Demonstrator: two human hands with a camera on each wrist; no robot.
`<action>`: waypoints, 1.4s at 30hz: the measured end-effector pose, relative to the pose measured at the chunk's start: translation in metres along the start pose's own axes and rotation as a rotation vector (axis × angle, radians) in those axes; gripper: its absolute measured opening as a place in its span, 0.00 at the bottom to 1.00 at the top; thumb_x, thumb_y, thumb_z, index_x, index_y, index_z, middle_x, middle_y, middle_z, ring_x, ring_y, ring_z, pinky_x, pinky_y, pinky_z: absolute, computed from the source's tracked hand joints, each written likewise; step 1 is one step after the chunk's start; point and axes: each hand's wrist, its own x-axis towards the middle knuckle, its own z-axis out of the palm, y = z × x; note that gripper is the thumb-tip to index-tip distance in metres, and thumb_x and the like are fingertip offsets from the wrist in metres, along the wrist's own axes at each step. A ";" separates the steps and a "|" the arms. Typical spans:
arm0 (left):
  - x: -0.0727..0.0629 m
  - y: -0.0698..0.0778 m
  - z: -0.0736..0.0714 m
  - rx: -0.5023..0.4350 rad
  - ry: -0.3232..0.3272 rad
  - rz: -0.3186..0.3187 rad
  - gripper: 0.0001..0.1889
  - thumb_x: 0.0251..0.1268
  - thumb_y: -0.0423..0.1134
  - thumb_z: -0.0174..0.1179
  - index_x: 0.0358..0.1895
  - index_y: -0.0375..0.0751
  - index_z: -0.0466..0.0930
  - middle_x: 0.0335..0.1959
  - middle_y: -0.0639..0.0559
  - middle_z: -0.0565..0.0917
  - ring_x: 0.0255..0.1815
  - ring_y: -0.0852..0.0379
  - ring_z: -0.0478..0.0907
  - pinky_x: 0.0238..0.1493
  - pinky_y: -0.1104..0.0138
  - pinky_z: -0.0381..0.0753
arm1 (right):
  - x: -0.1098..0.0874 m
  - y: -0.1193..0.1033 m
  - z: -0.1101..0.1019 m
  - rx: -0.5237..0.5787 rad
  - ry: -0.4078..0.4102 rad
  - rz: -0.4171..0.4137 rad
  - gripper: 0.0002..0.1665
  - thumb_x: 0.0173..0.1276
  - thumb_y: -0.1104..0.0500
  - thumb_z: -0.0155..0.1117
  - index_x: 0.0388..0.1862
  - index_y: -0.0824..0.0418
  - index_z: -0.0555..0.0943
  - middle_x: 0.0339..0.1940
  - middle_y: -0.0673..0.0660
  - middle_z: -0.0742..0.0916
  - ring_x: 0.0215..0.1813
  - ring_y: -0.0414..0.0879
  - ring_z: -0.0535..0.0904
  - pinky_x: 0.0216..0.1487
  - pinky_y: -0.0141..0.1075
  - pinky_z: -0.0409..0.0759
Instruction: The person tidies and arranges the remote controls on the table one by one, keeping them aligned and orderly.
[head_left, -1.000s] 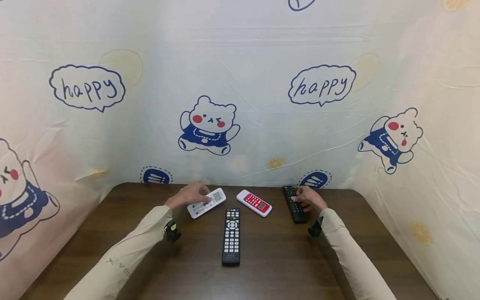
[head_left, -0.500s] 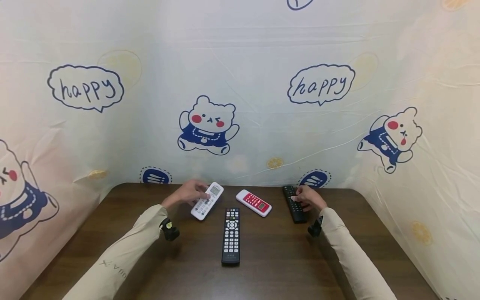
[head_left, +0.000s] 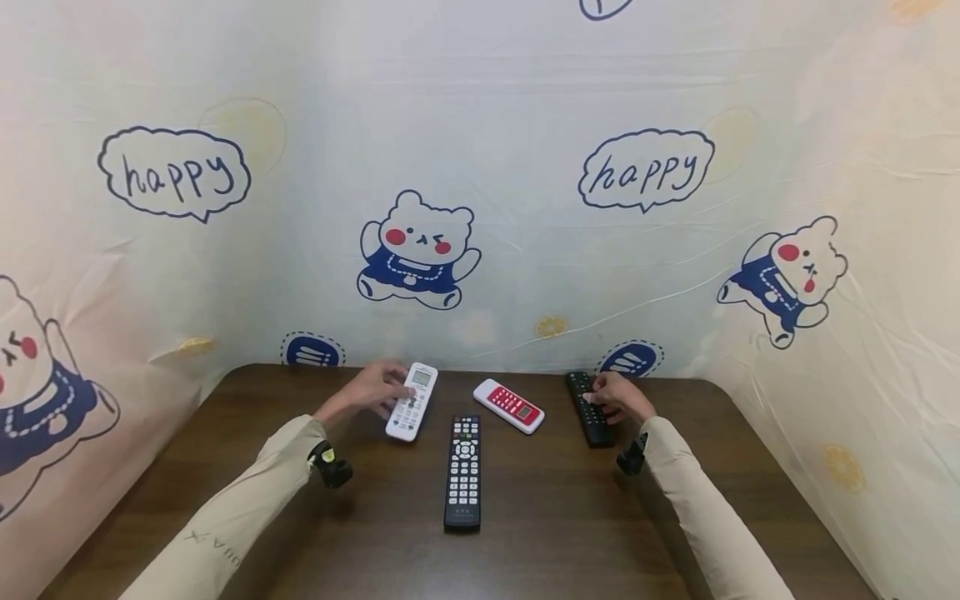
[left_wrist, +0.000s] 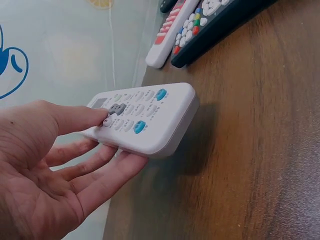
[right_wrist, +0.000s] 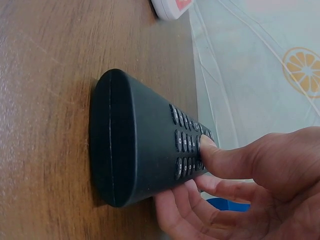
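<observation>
My left hand (head_left: 375,387) grips a white remote control (head_left: 412,403) with a small screen, near the table's back edge. In the left wrist view the thumb presses on the buttons of the white remote (left_wrist: 165,115) while the fingers curl underneath, and a shadow falls on the wood beside it. Over to the right, my right hand (head_left: 618,396) holds a black remote control (head_left: 588,410). The right wrist view has the thumb on the keys of that black remote (right_wrist: 150,145) and the other fingers bent along its lower side.
Between the hands lies a white remote with a red face (head_left: 509,406), set at a slant. A longer black remote with white buttons (head_left: 462,473) lies nearer the front. The brown wooden table (head_left: 555,533) backs onto a printed curtain (head_left: 517,183).
The white remote in my left hand has turned from a slant to nearly upright in the head view, and the left wrist has shifted left. My right hand keeps its place.
</observation>
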 end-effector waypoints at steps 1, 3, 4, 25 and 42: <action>-0.001 0.000 0.000 -0.009 -0.002 -0.004 0.28 0.70 0.35 0.67 0.68 0.25 0.70 0.49 0.31 0.83 0.38 0.44 0.87 0.35 0.55 0.94 | 0.000 0.000 0.000 0.000 -0.001 0.001 0.10 0.79 0.62 0.62 0.46 0.68 0.72 0.43 0.62 0.81 0.46 0.59 0.82 0.48 0.55 0.92; -0.002 0.000 0.000 -0.023 -0.017 -0.007 0.29 0.71 0.35 0.67 0.68 0.24 0.69 0.48 0.32 0.83 0.37 0.46 0.87 0.34 0.55 0.94 | 0.000 0.000 -0.001 0.001 -0.003 0.005 0.10 0.79 0.62 0.61 0.45 0.68 0.72 0.43 0.61 0.81 0.46 0.59 0.82 0.48 0.55 0.92; -0.003 0.000 0.001 -0.039 -0.020 -0.016 0.29 0.70 0.35 0.67 0.68 0.24 0.69 0.47 0.32 0.84 0.36 0.47 0.87 0.34 0.55 0.94 | 0.000 0.000 -0.001 0.003 -0.003 0.011 0.10 0.79 0.62 0.62 0.45 0.67 0.72 0.43 0.61 0.81 0.47 0.59 0.82 0.48 0.55 0.92; -0.034 -0.002 0.030 -0.125 -0.016 -0.154 0.33 0.70 0.42 0.70 0.70 0.26 0.69 0.46 0.35 0.85 0.39 0.47 0.88 0.34 0.60 0.93 | 0.003 -0.002 -0.002 0.009 -0.013 0.034 0.12 0.79 0.62 0.62 0.49 0.69 0.72 0.47 0.64 0.82 0.51 0.62 0.82 0.50 0.56 0.92; -0.046 -0.003 0.047 -0.171 -0.038 -0.178 0.30 0.69 0.38 0.70 0.66 0.23 0.70 0.42 0.36 0.85 0.36 0.49 0.88 0.32 0.60 0.93 | 0.004 -0.001 0.000 -0.003 -0.010 0.031 0.11 0.79 0.62 0.62 0.47 0.69 0.73 0.46 0.64 0.82 0.51 0.63 0.83 0.48 0.55 0.92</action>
